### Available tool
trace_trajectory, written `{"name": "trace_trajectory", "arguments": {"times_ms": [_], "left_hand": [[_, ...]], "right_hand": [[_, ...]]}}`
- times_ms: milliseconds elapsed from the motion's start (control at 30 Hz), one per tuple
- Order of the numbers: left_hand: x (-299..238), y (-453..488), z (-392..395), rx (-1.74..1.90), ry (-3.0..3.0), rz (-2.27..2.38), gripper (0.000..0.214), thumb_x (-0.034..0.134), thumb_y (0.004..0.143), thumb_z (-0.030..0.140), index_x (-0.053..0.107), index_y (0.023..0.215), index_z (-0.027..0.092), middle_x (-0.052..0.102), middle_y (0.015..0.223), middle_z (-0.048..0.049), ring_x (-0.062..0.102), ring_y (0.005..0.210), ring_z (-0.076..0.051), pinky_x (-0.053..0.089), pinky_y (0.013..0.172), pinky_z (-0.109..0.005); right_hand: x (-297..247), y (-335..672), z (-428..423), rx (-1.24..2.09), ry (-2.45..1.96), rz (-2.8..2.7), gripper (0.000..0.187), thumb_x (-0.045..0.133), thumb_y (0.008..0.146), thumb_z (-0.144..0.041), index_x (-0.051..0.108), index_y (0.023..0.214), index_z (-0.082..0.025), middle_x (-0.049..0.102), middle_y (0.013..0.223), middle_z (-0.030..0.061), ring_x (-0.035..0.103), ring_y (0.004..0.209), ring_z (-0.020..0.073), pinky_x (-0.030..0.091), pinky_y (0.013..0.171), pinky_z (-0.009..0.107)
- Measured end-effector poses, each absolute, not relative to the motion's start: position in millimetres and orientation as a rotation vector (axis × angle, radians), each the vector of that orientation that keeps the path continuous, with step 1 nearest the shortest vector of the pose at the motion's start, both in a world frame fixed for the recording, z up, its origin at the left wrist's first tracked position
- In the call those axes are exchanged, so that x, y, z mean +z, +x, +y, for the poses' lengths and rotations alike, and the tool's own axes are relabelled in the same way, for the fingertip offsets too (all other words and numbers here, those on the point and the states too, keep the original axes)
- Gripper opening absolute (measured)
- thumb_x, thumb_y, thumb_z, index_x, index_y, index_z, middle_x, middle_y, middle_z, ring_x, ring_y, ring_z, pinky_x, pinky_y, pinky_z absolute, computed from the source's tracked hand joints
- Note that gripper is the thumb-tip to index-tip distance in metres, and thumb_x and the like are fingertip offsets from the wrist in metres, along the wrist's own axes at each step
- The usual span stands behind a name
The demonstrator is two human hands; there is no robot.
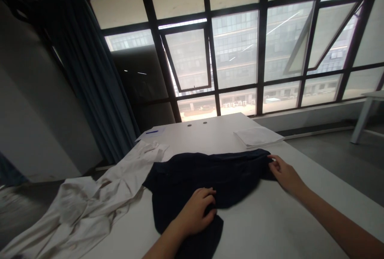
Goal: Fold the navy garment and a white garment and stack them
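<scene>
Our dark garment (192, 175) lies across the white table (255, 223), beside the pale cloth (87, 203). Our left hand (198, 209) rests on it loosely curved, thumb apart from the fingers; our right hand (283, 173) pinches its right end. To spread it well, we should anchor lightly with 1 hand and draw the edge out evenly with the other. We read no brand or label; the sheet (160, 134) under the blue pen (152, 131) may bear writing, too small to tell.
</scene>
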State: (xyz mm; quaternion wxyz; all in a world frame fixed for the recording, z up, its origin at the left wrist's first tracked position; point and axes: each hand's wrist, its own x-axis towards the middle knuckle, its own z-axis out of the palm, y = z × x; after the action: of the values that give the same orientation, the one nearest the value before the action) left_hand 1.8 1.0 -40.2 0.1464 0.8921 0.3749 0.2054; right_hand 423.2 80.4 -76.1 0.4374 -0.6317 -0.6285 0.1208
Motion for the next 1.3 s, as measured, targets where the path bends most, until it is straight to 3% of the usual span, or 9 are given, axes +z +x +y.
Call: {"name": "trace_trajectory", "arguments": {"times_ms": [167, 233, 367, 567, 733, 833, 1100, 1167, 1300], "left_hand": [[-37, 1, 0, 0.553, 2.603, 1.054, 0.016, 0.063, 0.088, 0.019, 0.064, 0.103, 0.025, 0.059, 0.137, -0.0058, 0.050, 0.131, -0.025, 0.037, 0.113, -0.044], [-35, 0, -1, 0.541, 2.614, 1.038, 0.014, 0.061, 0.091, 0.019, 0.064, 0.103, 0.025, 0.059, 0.136, -0.0060, 0.051, 0.131, -0.024, 0.036, 0.113, -0.044], [-34, 0, 0, 0.550, 2.610, 1.036, 0.014, 0.061, 0.090, 0.019, 0.064, 0.103, 0.025, 0.060, 0.136, -0.0059, 0.051, 0.131, -0.024, 0.036, 0.114, -0.043], [-36, 1, -1, 0.559, 2.565, 1.037, 0.023, 0.059, 0.084, 0.012, 0.061, 0.102, 0.025, 0.059, 0.136, -0.0041, 0.049, 0.133, -0.023, 0.036, 0.114, -0.041], [-36, -2, -2, 0.469, 2.492, 1.042, 0.045, 0.053, 0.067, 0.003, 0.058, 0.106, 0.026, 0.051, 0.146, -0.0048, 0.038, 0.142, -0.024, 0.027, 0.119, -0.047], [-32, -3, -2, 0.295, 2.429, 1.006, 0.056, 0.054, 0.062, 0.005, 0.054, 0.114, 0.027, 0.040, 0.154, -0.0054, 0.026, 0.148, -0.027, 0.015, 0.122, -0.055], [-6, -3, -15, -0.060, 2.261, 0.834, 0.063, 0.073, 0.069, 0.018, 0.057, 0.128, 0.031, 0.022, 0.165, -0.0031, 0.009, 0.152, -0.035, 0.005, 0.120, -0.060], [3, -7, -15, -0.056, 2.213, 0.783, 0.058, 0.074, 0.076, 0.030, 0.058, 0.131, 0.034, 0.032, 0.162, -0.0013, 0.018, 0.151, -0.034, 0.012, 0.121, -0.057], [3, -27, 2, 0.263, 2.225, 1.047, 0.042, 0.059, 0.092, 0.041, 0.057, 0.134, 0.032, 0.056, 0.143, -0.0019, 0.051, 0.132, -0.023, 0.037, 0.113, -0.038]], "right_hand": [[-98, 412, 82, 0.488, -1.371, -1.441, 0.052, 0.057, 0.086, -0.047, 0.048, 0.132, -0.024, 0.062, 0.124, 0.0123, 0.066, 0.106, 0.0254, 0.057, 0.084, 0.038], [-106, 411, 86, 0.476, -1.356, -1.445, 0.055, 0.058, 0.085, -0.047, 0.048, 0.134, -0.024, 0.058, 0.130, 0.0132, 0.065, 0.106, 0.0259, 0.057, 0.087, 0.041], [-112, 417, 92, 0.477, -1.420, -1.394, 0.049, 0.058, 0.085, -0.049, 0.052, 0.126, -0.023, 0.064, 0.106, 0.0082, 0.066, 0.095, 0.0250, 0.057, 0.083, 0.041], [-104, 423, 90, 0.465, -1.343, -1.284, 0.044, 0.059, 0.084, -0.051, 0.050, 0.118, -0.024, 0.057, 0.086, -0.0002, 0.063, 0.079, 0.0208, 0.055, 0.072, 0.036], [-85, 420, 82, 0.628, -1.442, -1.085, 0.060, 0.065, 0.076, -0.047, 0.041, 0.127, -0.028, 0.055, 0.095, 0.0013, 0.058, 0.063, 0.0168, 0.052, 0.050, 0.031], [-65, 422, 71, 0.708, -1.568, -1.035, 0.060, 0.066, 0.073, -0.038, 0.042, 0.127, -0.027, 0.056, 0.101, 0.0050, 0.060, 0.066, 0.0169, 0.051, 0.049, 0.028], [-18, 446, 39, 1.017, -1.598, -1.508, 0.049, 0.058, 0.071, -0.026, 0.048, 0.120, -0.025, 0.059, 0.098, 0.0037, 0.054, 0.063, 0.0114, 0.036, 0.042, 0.018], [-20, 453, 36, 1.030, -1.670, -1.625, 0.041, 0.057, 0.068, -0.023, 0.053, 0.109, -0.025, 0.057, 0.094, 0.0029, 0.055, 0.062, 0.0127, 0.038, 0.040, 0.019], [-39, 469, 38, 0.952, -1.925, -1.823, 0.027, 0.057, 0.063, -0.017, 0.052, 0.088, -0.023, 0.057, 0.082, 0.0015, 0.055, 0.051, 0.0139, 0.039, 0.038, 0.023]]}}
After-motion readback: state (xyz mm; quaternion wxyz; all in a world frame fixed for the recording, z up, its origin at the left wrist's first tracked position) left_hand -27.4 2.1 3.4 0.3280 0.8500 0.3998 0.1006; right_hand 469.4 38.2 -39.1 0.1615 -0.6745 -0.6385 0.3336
